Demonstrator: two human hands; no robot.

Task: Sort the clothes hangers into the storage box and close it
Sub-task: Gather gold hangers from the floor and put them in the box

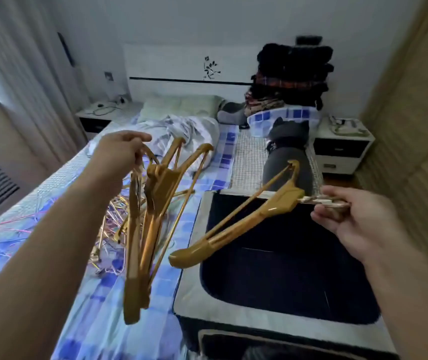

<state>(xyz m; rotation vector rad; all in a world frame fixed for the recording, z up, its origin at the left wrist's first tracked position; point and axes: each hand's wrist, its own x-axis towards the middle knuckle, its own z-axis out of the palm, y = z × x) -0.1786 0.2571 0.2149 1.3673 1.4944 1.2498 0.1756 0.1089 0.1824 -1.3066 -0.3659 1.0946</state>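
Observation:
My left hand (119, 154) grips a bunch of several golden-brown plastic hangers (150, 209) by their hooks; they hang down over the bed. My right hand (348, 219) pinches the metal hook of a single golden-brown hanger (246, 219), held slanted above the open storage box (233, 305). The box stands on the right part of the bed, with a grey-white rim and a dark interior that looks bare. A pile of thin wire hangers (111, 219) lies on the blue checked sheet behind the bunch.
A grey cat (288, 152) lies on the bed just beyond the box. A stack of folded clothes (291, 76) stands by the headboard. Crumpled bedding (181, 131) and a pillow lie at the bed's head. Nightstands stand at both sides, with curtains on the left.

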